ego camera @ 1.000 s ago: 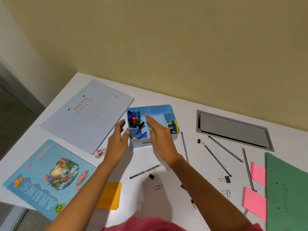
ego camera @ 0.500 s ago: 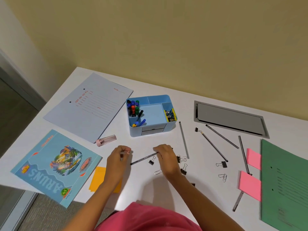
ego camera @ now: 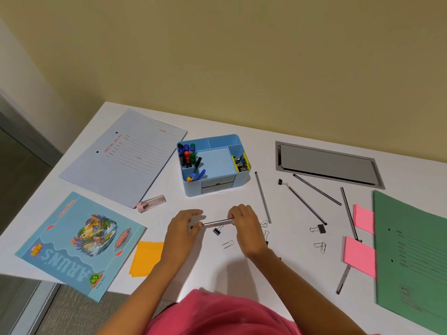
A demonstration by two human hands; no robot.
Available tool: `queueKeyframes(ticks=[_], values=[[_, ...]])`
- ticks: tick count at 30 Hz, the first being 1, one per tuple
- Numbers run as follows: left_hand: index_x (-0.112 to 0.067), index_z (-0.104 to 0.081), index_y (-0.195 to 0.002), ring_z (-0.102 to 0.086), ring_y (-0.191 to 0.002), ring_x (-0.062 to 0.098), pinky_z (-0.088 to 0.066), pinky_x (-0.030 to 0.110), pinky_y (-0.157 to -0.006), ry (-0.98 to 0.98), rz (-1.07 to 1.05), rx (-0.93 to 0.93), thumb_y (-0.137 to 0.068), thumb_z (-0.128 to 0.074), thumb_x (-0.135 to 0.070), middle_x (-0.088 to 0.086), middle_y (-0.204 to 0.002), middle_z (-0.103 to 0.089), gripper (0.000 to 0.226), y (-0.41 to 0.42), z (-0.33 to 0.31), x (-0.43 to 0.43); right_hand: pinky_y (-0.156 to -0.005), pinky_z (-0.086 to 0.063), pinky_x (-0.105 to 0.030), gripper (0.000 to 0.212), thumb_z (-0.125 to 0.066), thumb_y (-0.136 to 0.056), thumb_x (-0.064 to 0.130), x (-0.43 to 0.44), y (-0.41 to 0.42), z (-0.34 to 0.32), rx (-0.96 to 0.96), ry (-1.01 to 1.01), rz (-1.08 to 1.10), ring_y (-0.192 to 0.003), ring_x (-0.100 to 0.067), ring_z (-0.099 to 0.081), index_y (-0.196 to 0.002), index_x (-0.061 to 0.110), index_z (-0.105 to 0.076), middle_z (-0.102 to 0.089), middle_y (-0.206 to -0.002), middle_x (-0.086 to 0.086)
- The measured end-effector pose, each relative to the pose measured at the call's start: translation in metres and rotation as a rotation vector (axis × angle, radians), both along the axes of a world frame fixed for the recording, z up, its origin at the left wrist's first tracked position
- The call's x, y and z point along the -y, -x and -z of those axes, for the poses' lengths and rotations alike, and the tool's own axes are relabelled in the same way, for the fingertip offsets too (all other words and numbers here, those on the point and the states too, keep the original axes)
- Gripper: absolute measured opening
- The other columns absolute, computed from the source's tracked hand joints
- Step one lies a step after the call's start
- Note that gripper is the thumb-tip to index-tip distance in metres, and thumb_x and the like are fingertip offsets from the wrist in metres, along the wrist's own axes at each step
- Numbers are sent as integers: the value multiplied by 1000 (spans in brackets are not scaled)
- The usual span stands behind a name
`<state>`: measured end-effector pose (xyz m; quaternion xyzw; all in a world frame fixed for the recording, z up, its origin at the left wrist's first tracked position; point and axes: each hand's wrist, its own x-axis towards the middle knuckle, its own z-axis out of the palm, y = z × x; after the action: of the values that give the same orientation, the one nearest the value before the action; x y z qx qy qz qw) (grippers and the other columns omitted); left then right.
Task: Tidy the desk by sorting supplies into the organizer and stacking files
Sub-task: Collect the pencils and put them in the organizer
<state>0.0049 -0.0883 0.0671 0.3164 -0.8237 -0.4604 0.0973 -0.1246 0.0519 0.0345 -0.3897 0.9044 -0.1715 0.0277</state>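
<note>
Pencil (ego camera: pixel 217 222) pinched at both ends by left hand (ego camera: pixel 183 226) and right hand (ego camera: pixel 244 228) fingers, long axis nine-to-three, organizer (ego camera: pixel 242 176) at twelve o'clock

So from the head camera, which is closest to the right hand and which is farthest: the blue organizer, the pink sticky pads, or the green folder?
From the right hand:
1. Organizer, just beyond the hand, toward the wall.
2. Pink sticky pads, off to its right, past the scattered pencils.
3. Green folder, farthest, at the desk's right edge, with the pads overlapping its left side.
</note>
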Motion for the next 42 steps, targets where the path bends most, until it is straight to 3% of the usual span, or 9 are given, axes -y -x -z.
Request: queueKeyframes(ticks=[4,9,16,20,24,30,34,38,42], values=[[-24,-64,-120,-56,-113,17,-39,29,-98,238,161,19,-89,-58,-28,-5,-127,-62,31,12,-4,-11,-64,-39,-23,54,-63,-55,-21,-14,-9,-20,10,151,-28,-81,-12,-44,-92,17,-55,-54,-91,4],[-25,-71,-93,-59,-66,3,-43,18,-67,50,357,54,-92,-51,-12,-11,-76,-68,23,25,-15,-34,-68,-40,-27,50,-50,-60,-21,-39,-14,-34,44,290,6,-87,-12,-45,-93,16,-56,-54,-94,3],[-20,-69,-94,-54,-75,9,-42,19,-68,14,304,76,-94,-50,-9,-1,-92,-65,22,38,-19,-54,-78,-47,-17,22,-54,-95,11,-54,0,-45,367,471,319,-91,-3,-55,-105,30,-55,-46,-100,25],[-30,-62,-86,-56,-67,11,-44,16,-65,-37,217,73,-92,-51,-5,0,-89,-64,29,36,-19,-57,-72,-46,-24,12,-57,-92,13,-59,29,-24,290,325,509,-89,-17,-58,-104,12,-55,-54,-101,1],[-33,-62,-83,-60,-70,15,-54,31,-73,-59,183,60,-91,-53,-5,0,-89,-65,30,34,-25,-61,-77,-44,-28,26,-62,-89,22,-63,51,-4,347,70,531,-97,-24,-57,-107,4,-52,-54,-106,-9],[-29,-63,-86,-63,-69,10,-46,14,-67,-36,125,42,-92,-54,-8,-2,-90,-65,23,35,-27,-65,-59,-36,-25,5,-51,-87,9,-63,70,4,355,-56,572,-72,-20,-52,-88,4,-52,-51,-84,-7],[-32,-57,-82,-62,-77,11,-44,12,-66,-50,106,44,-98,-42,-12,0,-91,-67,29,42,-28,-68,-42,-31,-28,24,-51,-79,4,-77,77,-4,450,218,674,-48,-18,-39,-57,5,-43,-44,-55,-7],[-35,-55,-83,-59,-82,12,-43,8,-62,-38,141,-2,-100,-37,-15,-3,-93,-64,32,56,-35,-78,-50,-41,-35,21,-43,-84,-6,-96,65,-47,480,569,740,-55,-16,-45,-77,11,-52,-52,-65,-4],[-27,-55,-101,-58,-85,7,-46,23,-71,25,239,-110,-101,-31,-26,-11,-95,-63,24,72,-56,-95,-54,-47,-32,8,-53,-96,17,-108,46,-92,434,787,653,-58,-17,-55,-90,21,-55,-61,-72,-9]])
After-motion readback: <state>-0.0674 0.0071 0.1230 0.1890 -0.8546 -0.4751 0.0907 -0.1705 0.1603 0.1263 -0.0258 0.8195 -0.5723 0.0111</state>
